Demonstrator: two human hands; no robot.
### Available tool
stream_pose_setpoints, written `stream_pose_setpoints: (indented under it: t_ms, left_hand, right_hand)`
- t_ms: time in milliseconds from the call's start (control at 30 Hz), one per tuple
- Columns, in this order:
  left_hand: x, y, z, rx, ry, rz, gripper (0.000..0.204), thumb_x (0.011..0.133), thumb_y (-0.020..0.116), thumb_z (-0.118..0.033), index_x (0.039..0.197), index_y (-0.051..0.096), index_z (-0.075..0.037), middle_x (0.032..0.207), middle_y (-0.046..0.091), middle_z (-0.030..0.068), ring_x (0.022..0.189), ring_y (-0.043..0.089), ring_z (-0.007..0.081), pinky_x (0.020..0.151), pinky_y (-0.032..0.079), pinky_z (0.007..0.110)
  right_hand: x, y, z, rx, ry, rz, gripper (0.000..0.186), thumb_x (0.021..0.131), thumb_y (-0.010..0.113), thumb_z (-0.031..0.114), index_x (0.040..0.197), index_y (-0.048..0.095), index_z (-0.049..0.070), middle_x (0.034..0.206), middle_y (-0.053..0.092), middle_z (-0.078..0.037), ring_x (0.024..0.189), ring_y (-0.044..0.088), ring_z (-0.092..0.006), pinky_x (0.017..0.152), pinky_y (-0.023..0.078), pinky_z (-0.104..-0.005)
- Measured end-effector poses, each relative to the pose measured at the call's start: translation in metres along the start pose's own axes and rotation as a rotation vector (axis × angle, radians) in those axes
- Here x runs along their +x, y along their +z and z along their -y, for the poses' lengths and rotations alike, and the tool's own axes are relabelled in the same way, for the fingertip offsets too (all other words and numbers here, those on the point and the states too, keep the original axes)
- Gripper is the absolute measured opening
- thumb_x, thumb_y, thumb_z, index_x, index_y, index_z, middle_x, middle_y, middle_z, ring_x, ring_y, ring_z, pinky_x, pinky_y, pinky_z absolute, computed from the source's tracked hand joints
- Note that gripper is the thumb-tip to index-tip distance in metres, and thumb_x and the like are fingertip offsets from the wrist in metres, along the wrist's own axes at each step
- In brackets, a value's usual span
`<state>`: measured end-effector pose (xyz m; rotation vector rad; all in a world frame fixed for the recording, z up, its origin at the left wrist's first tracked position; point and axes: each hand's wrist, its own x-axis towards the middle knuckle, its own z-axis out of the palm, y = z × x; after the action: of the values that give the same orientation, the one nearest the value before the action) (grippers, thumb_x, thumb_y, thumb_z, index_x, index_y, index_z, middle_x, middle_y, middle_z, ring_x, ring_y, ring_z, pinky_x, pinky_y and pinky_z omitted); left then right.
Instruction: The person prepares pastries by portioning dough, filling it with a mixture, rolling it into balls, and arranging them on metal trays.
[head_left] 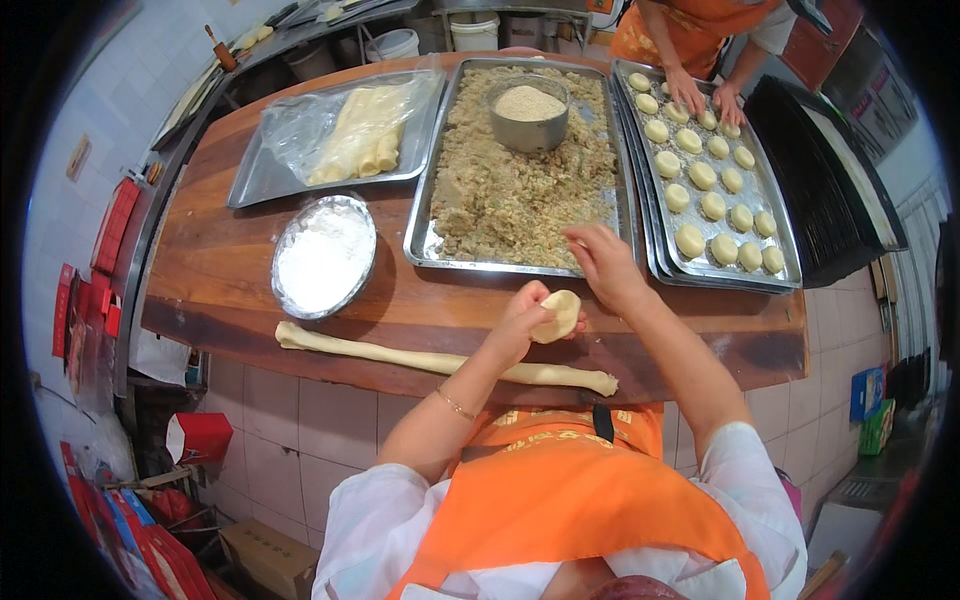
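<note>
In my left hand (pixel 525 325) rests a flattened pale dough round (pixel 556 317), gripped along its edge. My right hand (pixel 600 262) reaches over the near right part of a steel tray (pixel 425 230) of crumbly filling (pixel 505 205), fingers apart and bent toward it; I see nothing held in them. A steel pot (pixel 530 130) of tan crumbs stands in the filling. Below my left hand, a long dough rope (pixel 380 352) lies along the table's near edge. A metal bowl of white powder (pixel 318 258) sits to the left.
The wooden table (pixel 210 270) also bears a tray of plastic-covered dough (pixel 355 135) at back left and stacked trays of round dough pieces (pixel 712 205) at right. A co-worker's hands (pixel 705 100) touch those pieces. Dark stacked trays (pixel 815 190) stand beside the table's right side.
</note>
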<state>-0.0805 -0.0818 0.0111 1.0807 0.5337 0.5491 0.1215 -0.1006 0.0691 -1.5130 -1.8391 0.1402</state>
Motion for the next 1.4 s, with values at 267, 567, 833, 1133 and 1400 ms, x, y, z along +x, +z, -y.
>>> stream_pose_setpoints:
  t_ms: [267, 567, 833, 1133, 1400]
  left_hand:
    - [-0.045, -0.013, -0.019, -0.577, -0.039, -0.097, 0.04, 0.098, 0.055, -0.012, 0.133, 0.048, 0.005, 0.127, 0.061, 0.0231, 0.115, 0.064, 0.0338, 0.093, 0.058, 0.045]
    - [-0.032, -0.016, -0.026, -0.621, 0.127, -0.318, 0.031, 0.1, 0.056, -0.006, 0.129, 0.052, 0.004, 0.124, 0.063, 0.0185, 0.115, 0.064, 0.0295, 0.097, 0.057, 0.04]
    - [-0.034, -0.023, -0.024, -0.54, 0.103, -0.392, 0.028, 0.1, 0.057, -0.007, 0.125, 0.052, 0.003, 0.118, 0.065, 0.0175, 0.109, 0.066, 0.0257, 0.093, 0.057, 0.038]
    - [-0.037, -0.052, -0.028, 0.118, 0.078, -0.549, 0.025, 0.094, 0.069, -0.015, 0.113, 0.065, 0.002, 0.104, 0.07, 0.0086, 0.09, 0.065, 0.0122, 0.079, 0.053, 0.027]
    - [-0.046, -0.063, -0.037, 1.437, 0.286, -0.443, 0.015, 0.083, 0.067, -0.01, 0.095, 0.069, -0.001, 0.096, 0.06, 0.0197, 0.093, 0.057, 0.0371, 0.085, 0.047, 0.048]
  right_hand:
    - [0.079, 0.067, 0.012, -0.545, -0.147, 0.423, 0.071, 0.091, 0.066, 0.045, 0.149, 0.04, 0.016, 0.134, 0.046, -0.026, 0.104, 0.061, -0.0374, 0.082, 0.057, -0.0434]
    - [0.084, 0.091, -0.025, -0.303, -0.121, 0.283, 0.025, 0.088, 0.067, 0.025, 0.1, 0.054, 0.008, 0.096, 0.061, -0.019, 0.083, 0.066, -0.0397, 0.068, 0.054, -0.0497]
    - [0.085, 0.06, -0.033, -0.212, 0.384, 0.201, 0.042, 0.098, 0.054, 0.039, 0.097, 0.063, -0.003, 0.087, 0.068, -0.027, 0.086, 0.067, -0.044, 0.077, 0.051, -0.0519]
    - [0.076, 0.042, -0.037, -0.085, 0.315, 0.271, 0.039, 0.098, 0.058, 0.039, 0.087, 0.069, 0.004, 0.078, 0.068, -0.019, 0.074, 0.065, -0.0374, 0.07, 0.049, -0.0455]
    - [0.057, 0.052, -0.044, -0.013, 0.242, 0.233, 0.041, 0.102, 0.051, 0.039, 0.087, 0.067, 0.004, 0.081, 0.067, -0.021, 0.079, 0.064, -0.0399, 0.075, 0.049, -0.0468]
